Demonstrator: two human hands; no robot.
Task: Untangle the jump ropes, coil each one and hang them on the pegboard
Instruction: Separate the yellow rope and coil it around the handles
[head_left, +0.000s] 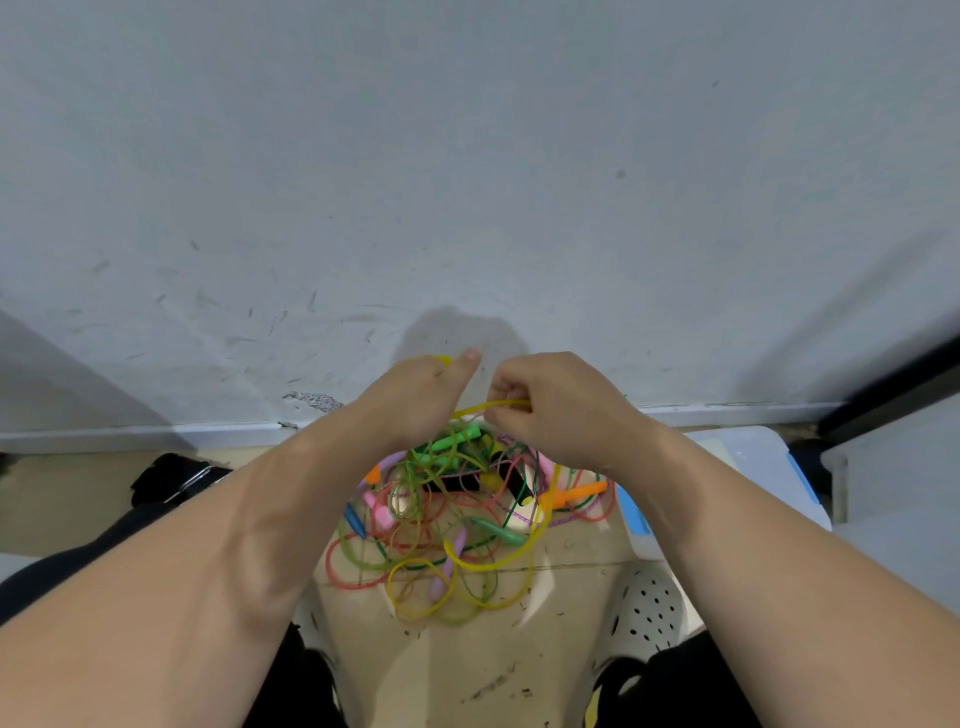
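Head view, centre frame: left hand (421, 395) and right hand (563, 410), fingers curled, each grip a thin yellow plastic jump rope (498, 405) stretched between them, above the multicoloured tangle of jump ropes (457, 525) on a beige surface (467, 665).

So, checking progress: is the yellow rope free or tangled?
Tangled: the yellow rope, gripped by left hand and right hand, drops into the pile, looping through it.

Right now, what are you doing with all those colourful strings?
A person is untangling jump ropes. The left hand and the right hand both hold a yellow rope lifted above the tangled pile, which lies on a brown board. The yellow rope loops down into the pile; nothing looks coiled yet.
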